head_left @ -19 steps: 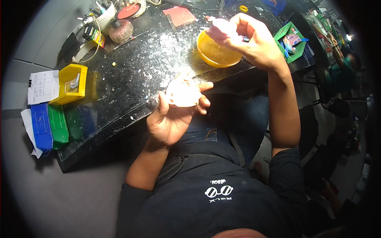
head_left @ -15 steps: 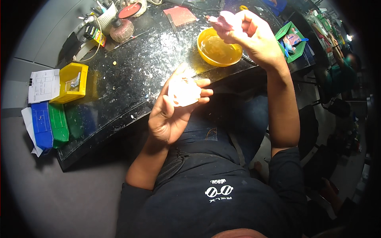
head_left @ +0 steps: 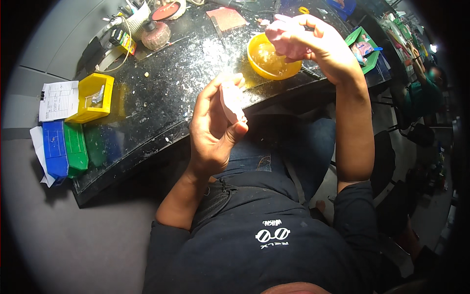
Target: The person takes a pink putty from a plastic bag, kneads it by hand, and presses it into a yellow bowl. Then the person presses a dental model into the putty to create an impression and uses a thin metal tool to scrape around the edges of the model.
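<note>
My left hand [head_left: 209, 134] is closed round a pale pinkish-white piece [head_left: 230, 103] that looks like a dental plaster cast, held edge-on between thumb and fingers. Bright light washes out its detail. Up and to the right, my right hand [head_left: 330, 49] grips a pink lumpy piece [head_left: 284, 41], perhaps another dental cast, between thumb and fingers. That pink piece is above the right part of a yellow bowl [head_left: 274, 74] with liquid in it. The bowl rests on the dark, white-specked bench [head_left: 171, 93].
A pink sheet [head_left: 229, 18] lies at the far side. Farther left stands a round glass jar [head_left: 156, 38]. Yellow [head_left: 90, 117], blue [head_left: 55, 154] and green [head_left: 76, 149] bins sit at the bench's left end. A green tray [head_left: 373, 60] is at right; a person in green [head_left: 420, 100] is beyond.
My left hand has turned its pale piece from face-up to edge-on, with the thumb now at its near end. My right hand has shifted slightly right and lower with the pink piece.
</note>
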Available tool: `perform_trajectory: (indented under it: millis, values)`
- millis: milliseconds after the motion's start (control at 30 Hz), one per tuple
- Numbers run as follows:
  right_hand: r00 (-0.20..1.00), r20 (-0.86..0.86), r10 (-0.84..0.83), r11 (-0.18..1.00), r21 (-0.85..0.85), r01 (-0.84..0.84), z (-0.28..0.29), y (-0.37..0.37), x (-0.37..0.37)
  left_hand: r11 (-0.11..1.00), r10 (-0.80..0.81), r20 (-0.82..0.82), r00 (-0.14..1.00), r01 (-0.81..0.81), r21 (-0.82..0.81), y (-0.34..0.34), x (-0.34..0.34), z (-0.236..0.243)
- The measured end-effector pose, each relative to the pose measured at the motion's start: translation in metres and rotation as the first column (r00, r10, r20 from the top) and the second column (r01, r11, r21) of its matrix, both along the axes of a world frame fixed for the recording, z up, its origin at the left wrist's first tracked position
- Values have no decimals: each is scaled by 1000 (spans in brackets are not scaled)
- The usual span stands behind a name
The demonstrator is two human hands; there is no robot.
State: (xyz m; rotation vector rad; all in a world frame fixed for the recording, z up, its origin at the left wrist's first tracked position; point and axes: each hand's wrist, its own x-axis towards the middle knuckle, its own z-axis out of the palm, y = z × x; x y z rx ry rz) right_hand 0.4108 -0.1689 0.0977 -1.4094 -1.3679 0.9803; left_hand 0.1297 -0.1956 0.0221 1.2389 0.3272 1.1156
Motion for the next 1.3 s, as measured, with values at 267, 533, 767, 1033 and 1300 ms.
perform_trajectory:
  millis: [267,533,767,1033,1300]
  values:
    - [806,-479,347,937,142,-319,-5,-5,7,998,5,37,999,-8,66,22,19,15]
    - [829,-502,249,969,140,-206,-18,-17,-8,926,221,-121,968,-169,338,55,47,25]
    - [896,-422,135,981,184,-61,-18,-35,-26,843,337,-290,896,-150,517,60,52,28]
    - [923,-359,141,978,198,-73,-16,-47,-27,845,305,-291,907,-117,521,55,57,28]
    - [917,-348,195,962,249,-110,-13,-52,-23,747,414,-243,877,-174,642,53,59,32]
